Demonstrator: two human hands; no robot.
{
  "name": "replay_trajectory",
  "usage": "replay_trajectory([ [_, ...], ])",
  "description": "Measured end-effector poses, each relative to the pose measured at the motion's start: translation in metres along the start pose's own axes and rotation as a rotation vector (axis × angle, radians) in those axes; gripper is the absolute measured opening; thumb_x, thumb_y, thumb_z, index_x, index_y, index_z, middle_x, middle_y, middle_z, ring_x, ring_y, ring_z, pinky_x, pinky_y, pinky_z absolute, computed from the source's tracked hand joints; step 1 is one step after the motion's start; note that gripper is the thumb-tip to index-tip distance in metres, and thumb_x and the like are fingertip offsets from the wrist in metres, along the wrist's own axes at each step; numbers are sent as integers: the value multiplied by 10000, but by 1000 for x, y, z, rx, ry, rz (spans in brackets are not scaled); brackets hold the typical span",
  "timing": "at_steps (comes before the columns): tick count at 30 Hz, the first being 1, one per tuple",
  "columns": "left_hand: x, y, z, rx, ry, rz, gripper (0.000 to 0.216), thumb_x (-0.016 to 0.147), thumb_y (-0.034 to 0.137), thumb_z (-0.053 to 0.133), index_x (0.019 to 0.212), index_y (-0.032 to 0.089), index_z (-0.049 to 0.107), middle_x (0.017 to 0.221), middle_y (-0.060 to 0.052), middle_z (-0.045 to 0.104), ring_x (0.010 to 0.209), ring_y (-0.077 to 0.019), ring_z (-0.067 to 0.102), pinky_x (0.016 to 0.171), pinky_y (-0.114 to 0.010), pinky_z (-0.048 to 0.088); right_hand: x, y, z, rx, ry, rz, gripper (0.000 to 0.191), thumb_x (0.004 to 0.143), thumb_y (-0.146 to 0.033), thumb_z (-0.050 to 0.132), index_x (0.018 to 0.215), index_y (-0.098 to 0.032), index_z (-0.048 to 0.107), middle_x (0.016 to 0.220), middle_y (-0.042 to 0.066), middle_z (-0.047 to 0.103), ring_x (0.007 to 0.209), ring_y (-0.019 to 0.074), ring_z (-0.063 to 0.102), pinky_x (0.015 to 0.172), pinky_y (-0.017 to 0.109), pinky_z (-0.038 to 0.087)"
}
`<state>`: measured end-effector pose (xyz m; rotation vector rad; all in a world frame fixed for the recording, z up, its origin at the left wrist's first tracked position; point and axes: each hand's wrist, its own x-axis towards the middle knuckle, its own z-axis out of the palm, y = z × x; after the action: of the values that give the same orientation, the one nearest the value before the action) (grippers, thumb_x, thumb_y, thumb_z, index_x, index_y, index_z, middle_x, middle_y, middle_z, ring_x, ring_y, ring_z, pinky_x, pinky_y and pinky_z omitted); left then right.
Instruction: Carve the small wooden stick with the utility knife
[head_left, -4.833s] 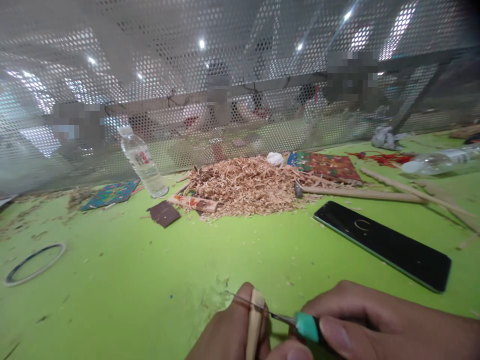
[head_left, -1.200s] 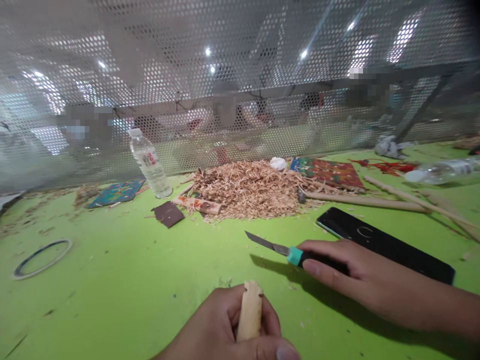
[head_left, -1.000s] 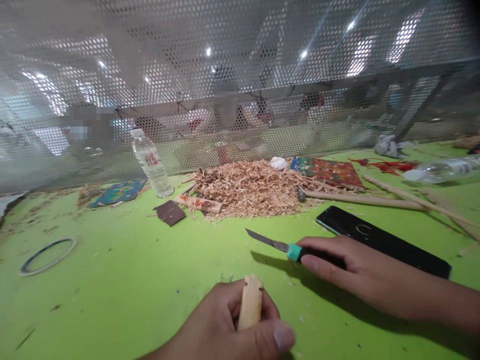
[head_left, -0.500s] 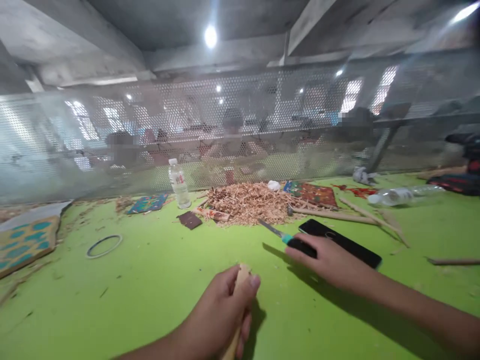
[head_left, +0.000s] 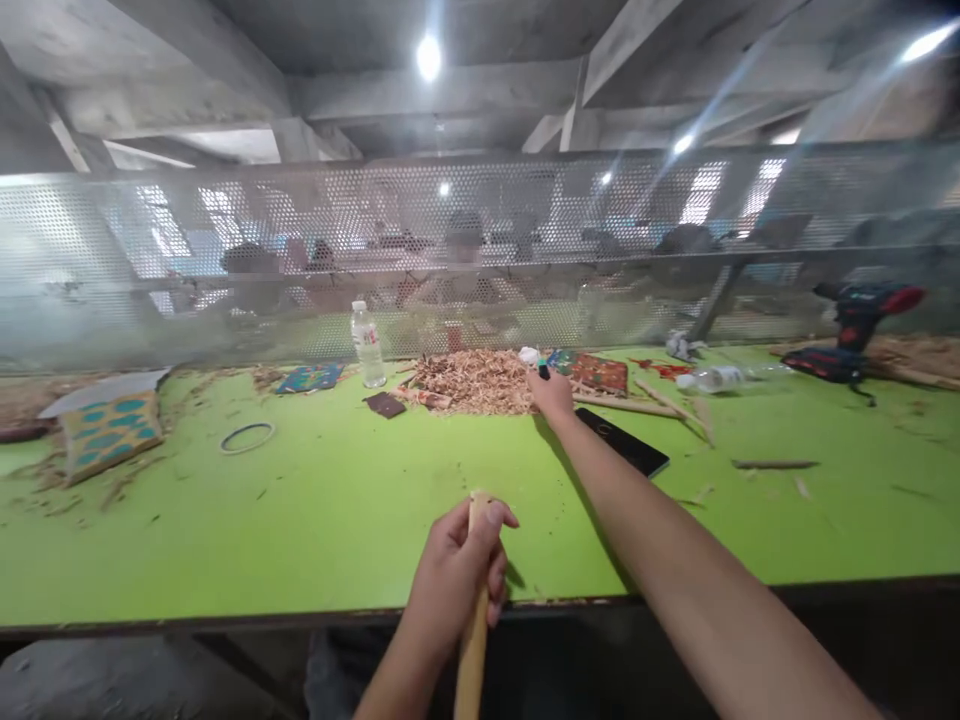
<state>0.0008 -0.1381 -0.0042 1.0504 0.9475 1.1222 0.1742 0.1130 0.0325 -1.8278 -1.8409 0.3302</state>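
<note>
My left hand (head_left: 456, 560) is closed around a pale wooden stick (head_left: 471, 665), whose top end pokes out by the thumb near the table's front edge. Stretched far forward, my right hand (head_left: 553, 395) is closed on a knife (head_left: 543, 369); only a bit of its black handle and teal collar shows, and the blade cannot be made out. That hand is at the right edge of a heap of wood shavings (head_left: 472, 382). A black phone (head_left: 626, 443) lies under and beside my right forearm.
Behind the green table (head_left: 315, 520) stands a perforated screen (head_left: 315, 260). A water bottle (head_left: 367, 345) is upright left of the shavings; another bottle (head_left: 724, 377) lies on its side. A cordless drill (head_left: 847, 330) stands at right. A bangle-like ring (head_left: 247, 437) lies at left.
My right hand has reached forward with the knife to the shavings. My left hand still grips the stick. The view has shifted, showing the table's front edge and more of the drill.
</note>
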Motion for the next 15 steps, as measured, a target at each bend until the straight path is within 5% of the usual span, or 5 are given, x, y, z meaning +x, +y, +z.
replay_trajectory([
  [5,0,1,-7,68,-55,-35,267,1065,425,680,1062,158,678,650,95,581,420,-58,487,402,-174,421,-8,1,23,13,-13,-11,349,1059,-351,745,1371,-204,691,1392,102,722,1133,299,754,937,506,650],
  [15,0,3,2,120,-1,-23,292,1057,417,680,922,158,670,612,77,637,411,-65,523,427,-180,426,2,-1,23,11,-140,-25,346,1059,-355,744,1365,-202,695,1389,102,723,1130,299,754,937,504,650],
])
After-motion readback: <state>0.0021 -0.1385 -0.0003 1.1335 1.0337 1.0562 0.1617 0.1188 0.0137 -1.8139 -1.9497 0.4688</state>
